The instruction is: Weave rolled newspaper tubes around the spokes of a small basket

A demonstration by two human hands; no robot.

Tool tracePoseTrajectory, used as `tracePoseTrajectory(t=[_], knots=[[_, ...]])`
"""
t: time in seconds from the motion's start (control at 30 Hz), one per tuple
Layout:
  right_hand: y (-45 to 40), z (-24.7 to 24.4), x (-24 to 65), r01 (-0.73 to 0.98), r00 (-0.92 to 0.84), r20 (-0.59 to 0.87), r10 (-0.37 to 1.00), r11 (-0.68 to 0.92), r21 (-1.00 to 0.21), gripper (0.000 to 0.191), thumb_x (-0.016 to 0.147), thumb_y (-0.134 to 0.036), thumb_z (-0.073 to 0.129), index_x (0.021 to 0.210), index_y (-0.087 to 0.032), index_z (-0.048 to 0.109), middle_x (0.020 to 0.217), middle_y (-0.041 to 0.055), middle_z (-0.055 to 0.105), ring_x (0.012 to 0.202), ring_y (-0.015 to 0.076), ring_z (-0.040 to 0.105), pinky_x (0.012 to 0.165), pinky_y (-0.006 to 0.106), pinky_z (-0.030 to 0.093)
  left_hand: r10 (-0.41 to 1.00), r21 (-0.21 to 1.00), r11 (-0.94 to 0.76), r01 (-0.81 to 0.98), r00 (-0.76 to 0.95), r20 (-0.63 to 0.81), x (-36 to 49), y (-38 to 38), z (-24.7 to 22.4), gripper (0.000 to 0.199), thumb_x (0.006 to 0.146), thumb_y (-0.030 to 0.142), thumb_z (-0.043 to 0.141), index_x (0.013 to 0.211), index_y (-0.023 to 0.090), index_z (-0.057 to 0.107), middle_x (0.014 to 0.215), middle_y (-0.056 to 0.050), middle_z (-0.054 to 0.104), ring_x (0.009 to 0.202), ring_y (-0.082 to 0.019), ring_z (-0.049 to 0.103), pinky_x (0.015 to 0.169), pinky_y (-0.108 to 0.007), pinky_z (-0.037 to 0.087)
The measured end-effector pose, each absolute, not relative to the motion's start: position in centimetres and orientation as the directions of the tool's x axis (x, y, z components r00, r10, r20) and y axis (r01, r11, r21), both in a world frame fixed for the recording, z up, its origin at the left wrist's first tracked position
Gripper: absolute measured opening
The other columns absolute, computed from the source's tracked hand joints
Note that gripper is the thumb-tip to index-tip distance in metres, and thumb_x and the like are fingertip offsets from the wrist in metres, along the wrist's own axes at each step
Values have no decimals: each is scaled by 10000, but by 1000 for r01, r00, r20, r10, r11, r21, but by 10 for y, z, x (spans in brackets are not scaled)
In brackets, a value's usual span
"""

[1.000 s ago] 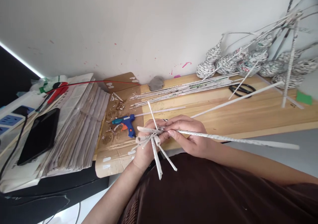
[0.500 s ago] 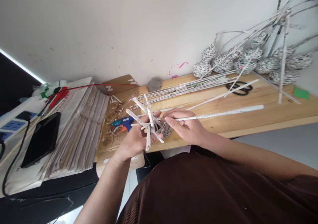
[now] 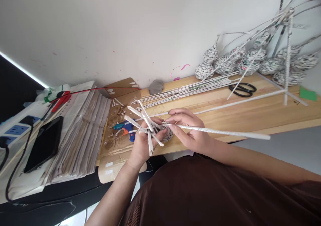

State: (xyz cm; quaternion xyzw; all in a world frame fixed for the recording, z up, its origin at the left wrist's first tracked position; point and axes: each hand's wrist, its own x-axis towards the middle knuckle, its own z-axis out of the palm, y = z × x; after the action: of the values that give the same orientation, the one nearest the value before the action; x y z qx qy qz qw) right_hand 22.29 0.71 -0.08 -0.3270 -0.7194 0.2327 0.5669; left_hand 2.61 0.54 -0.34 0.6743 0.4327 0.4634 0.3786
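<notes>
My left hand (image 3: 143, 145) is closed around a small woven newspaper piece (image 3: 167, 135), its thumb pressed on the weave. Several white paper tubes (image 3: 147, 120) stick out of the piece on the left like spokes. Between thumb and fingers, my right hand (image 3: 191, 129) grips a long rolled paper tube (image 3: 225, 131) close to the weave. The tube's free end reaches far to the right, past the table's front edge. My left fingers hide part of the woven piece.
Rolled newspaper sticks (image 3: 185, 90) lie along the back of the wooden table (image 3: 253, 114). Black scissors (image 3: 242, 89) and woven gourd shapes (image 3: 227, 65) are to the right. A glue gun (image 3: 127, 129) lies left of my hands, near a newspaper stack (image 3: 82, 135) bearing a phone (image 3: 45, 144).
The gripped tube's free end has swung down toward me. My right hand has shifted slightly right, its fingers more raised. My left thumb has moved onto the weave.
</notes>
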Motion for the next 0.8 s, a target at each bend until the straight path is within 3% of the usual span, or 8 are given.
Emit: tracePoseTrajectory(t=[0.1, 0.2, 0.27, 0.4, 0.5, 0.57, 0.67, 0.8], knots=[[-1, -8, 231, 247, -86, 711, 698, 706, -664, 253, 848, -224, 728, 1096, -215, 679, 1185, 126, 647, 1148, 270, 635, 921, 394, 563, 960, 944, -270, 189, 129, 248, 28, 3, -5, 286, 840, 312, 767, 1040, 192, 601, 1169, -94, 674, 1017, -214, 674, 870, -350, 572], [-3, -15, 236, 240, -122, 692, 712, 697, -676, 217, 813, -242, 771, 993, -224, 653, 966, 69, 670, 884, 213, 661, 711, 320, 560, 969, 953, -247, 175, 69, 239, 31, 0, -7, 294, 836, 314, 773, 1037, 194, 594, 1180, -87, 664, 990, -202, 673, 854, -346, 580], [-3, -17, 237, 242, -197, 591, 782, 624, -743, 158, 839, -283, 763, 930, -216, 654, 846, 34, 663, 745, 170, 629, 644, 290, 528, 970, 953, -243, 183, 46, 239, 34, -2, -9, 299, 843, 320, 768, 1044, 198, 584, 1201, -89, 655, 998, -207, 676, 859, -357, 586], [-2, -15, 228, 127, -290, 289, 912, 336, -933, 254, 949, -375, 658, 1141, -209, 684, 1097, 75, 730, 976, 198, 691, 830, 321, 566, 962, 939, -273, 207, 63, 265, 38, -10, -12, 297, 855, 298, 759, 1062, 213, 564, 1233, -92, 652, 1078, -225, 673, 932, -380, 568], [-2, -14, 216, -79, -247, 238, 939, 225, -971, 313, 957, -387, 650, 1207, -201, 676, 1214, 94, 720, 1055, 207, 701, 863, 329, 582, 944, 917, -330, 227, 112, 312, 40, -14, -12, 327, 828, 273, 788, 1073, 213, 580, 1243, -94, 660, 1122, -237, 670, 963, -379, 555], [-1, -14, 210, -183, -222, 269, 937, 231, -956, 275, 945, -366, 669, 1152, -189, 703, 1167, 91, 737, 1024, 198, 713, 851, 319, 592, 935, 906, -353, 234, 126, 332, 40, -16, -12, 353, 805, 241, 810, 1078, 215, 589, 1221, -83, 669, 1120, -230, 671, 970, -372, 551], [0, -13, 206, -193, -172, 299, 939, 266, -945, 181, 927, -322, 694, 1028, -178, 735, 1042, 71, 755, 956, 179, 720, 841, 302, 593, 930, 908, -360, 213, 159, 331, 36, -20, -10, 415, 772, 208, 834, 1108, 223, 593, 1238, -73, 659, 1161, -227, 652, 1001, -373, 542], [2, -13, 208, -207, -136, 208, 969, 177, -962, 223, 911, -385, 705, 923, -163, 727, 792, 33, 720, 649, 133, 663, 586, 256, 569, 958, 947, -241, 213, 206, 198, 24, -27, 0, 601, 744, 202, 848, 1273, 239, 565, 1322, -99, 631, 1204, -258, 643, 971, -380, 576]])
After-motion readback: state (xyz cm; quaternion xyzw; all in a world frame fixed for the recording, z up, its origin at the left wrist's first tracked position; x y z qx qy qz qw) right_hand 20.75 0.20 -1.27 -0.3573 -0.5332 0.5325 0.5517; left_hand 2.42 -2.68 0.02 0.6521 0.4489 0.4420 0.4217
